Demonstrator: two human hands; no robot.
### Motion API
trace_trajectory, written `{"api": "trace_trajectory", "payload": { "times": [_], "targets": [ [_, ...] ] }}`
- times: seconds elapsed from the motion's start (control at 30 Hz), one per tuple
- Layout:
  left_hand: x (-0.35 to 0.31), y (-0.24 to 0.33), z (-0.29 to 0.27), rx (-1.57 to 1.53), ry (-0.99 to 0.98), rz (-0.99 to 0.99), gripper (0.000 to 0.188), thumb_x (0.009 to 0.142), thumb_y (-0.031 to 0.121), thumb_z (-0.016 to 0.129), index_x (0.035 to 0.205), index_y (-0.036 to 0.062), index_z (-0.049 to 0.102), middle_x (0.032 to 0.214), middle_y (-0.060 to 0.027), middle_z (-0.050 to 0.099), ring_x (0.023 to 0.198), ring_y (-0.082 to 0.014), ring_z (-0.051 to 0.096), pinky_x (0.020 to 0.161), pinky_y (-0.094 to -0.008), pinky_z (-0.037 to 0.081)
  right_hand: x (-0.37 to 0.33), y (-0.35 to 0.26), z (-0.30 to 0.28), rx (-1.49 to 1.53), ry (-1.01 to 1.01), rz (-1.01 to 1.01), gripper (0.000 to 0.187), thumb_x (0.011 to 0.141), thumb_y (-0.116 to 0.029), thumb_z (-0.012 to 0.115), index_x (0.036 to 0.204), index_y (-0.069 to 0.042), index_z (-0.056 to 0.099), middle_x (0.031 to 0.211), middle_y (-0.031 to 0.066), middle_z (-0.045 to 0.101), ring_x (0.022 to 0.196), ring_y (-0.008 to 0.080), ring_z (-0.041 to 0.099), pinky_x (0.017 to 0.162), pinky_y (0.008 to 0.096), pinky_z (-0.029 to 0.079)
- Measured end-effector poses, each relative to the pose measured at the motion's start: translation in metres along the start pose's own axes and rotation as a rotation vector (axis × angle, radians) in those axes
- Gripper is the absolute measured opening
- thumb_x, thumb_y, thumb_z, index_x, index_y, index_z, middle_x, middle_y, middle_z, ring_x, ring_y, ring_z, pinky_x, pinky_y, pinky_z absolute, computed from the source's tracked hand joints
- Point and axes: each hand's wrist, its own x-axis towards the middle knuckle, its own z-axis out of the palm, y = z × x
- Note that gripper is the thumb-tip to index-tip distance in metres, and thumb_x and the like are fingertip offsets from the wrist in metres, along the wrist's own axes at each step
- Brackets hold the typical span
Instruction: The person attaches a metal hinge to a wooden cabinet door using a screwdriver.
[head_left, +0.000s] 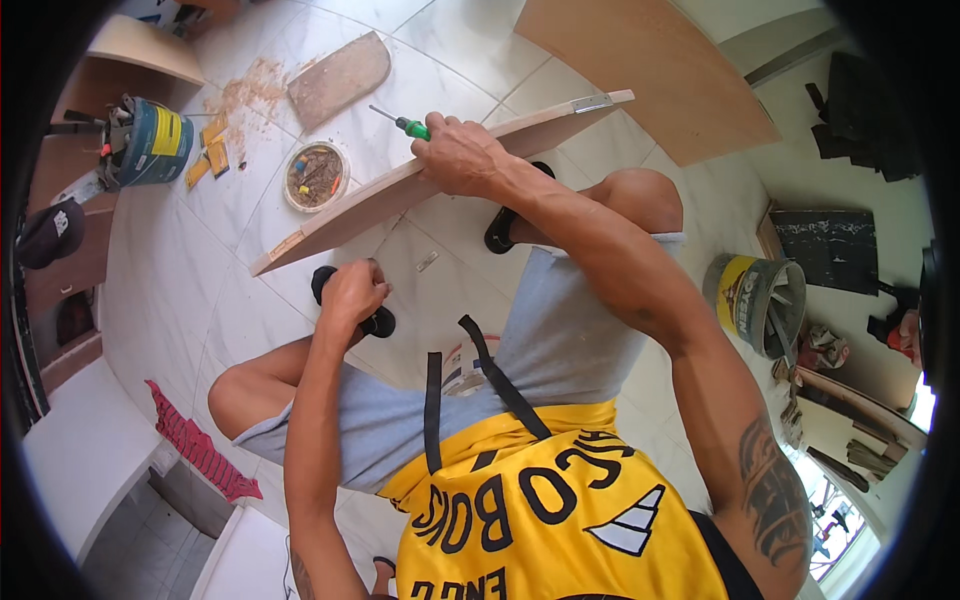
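A wooden panel (450, 172) stands on edge, slanting across the space before my knees. My right hand (458, 155) rests on its top edge and is closed around a screwdriver (414, 129) with a green handle, its shaft pointing left. A metal hinge (592, 102) sits on the panel's edge near the far right end. My left hand (354, 292) is closed with curled fingers just in front of the panel, above my left foot; what it holds, if anything, is hidden. Between my feet a small metal hinge (427, 261) lies on the floor.
Behind the panel stand a round tub (317, 177) of small hardware and a worn board (340, 80) beside sawdust. A tool bucket (150, 143) is at left, another bucket (757, 304) at right. A large wood sheet (640, 75) lies at the far right; a red cloth (200, 442) lies lower left.
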Motion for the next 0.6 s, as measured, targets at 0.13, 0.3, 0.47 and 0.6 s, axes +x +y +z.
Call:
{"api": "trace_trajectory", "payload": {
  "times": [0.13,0.3,0.47,0.6],
  "targets": [
    [0.077,-0.055,0.096,0.081,-0.104,-0.083,0.024,0.077,0.019,0.073,0.096,0.0043,0.073,0.099,-0.022,0.073,0.099,-0.0404,0.07,0.091,-0.0455,0.056,0.012,-0.007,-0.002,-0.049,0.005,-0.004,0.031,0.088,-0.027,0.071,0.104,0.0,0.067,0.105,0.0227,0.058,0.095,0.0387,0.064,0.08,0.0465,0.056],
    [0.106,-0.081,0.198,-0.203,0.142,-0.233,0.031,0.078,0.025,0.078,0.1,0.0067,0.067,0.103,-0.0154,0.071,0.1,-0.0369,0.068,0.085,-0.047,0.056,-0.005,0.001,-0.003,-0.039,0.012,0.029,0.026,0.089,-0.028,0.072,0.103,-0.007,0.065,0.101,0.0165,0.056,0.095,0.0351,0.063,0.077,0.0466,0.053],
    [0.109,-0.083,0.235,-0.243,0.167,-0.183,0.041,0.079,0.023,0.081,0.111,0.0087,0.061,0.109,-0.0142,0.066,0.099,-0.0347,0.067,0.082,-0.0473,0.056,-0.011,-0.009,-0.007,0.01,-0.006,0.007,0.026,0.086,-0.025,0.075,0.1,-0.004,0.067,0.101,0.018,0.058,0.093,0.0356,0.064,0.077,0.046,0.054],
    [0.129,-0.082,0.248,-0.158,0.204,-0.121,0.044,0.078,0.023,0.082,0.113,0.0108,0.058,0.108,-0.0124,0.062,0.099,-0.0337,0.065,0.08,-0.0461,0.056,-0.01,-0.014,-0.011,0.046,-0.005,0.03,0.024,0.083,-0.02,0.077,0.098,-0.005,0.066,0.099,0.0163,0.057,0.089,0.0352,0.063,0.074,0.046,0.051]
  ]
}}
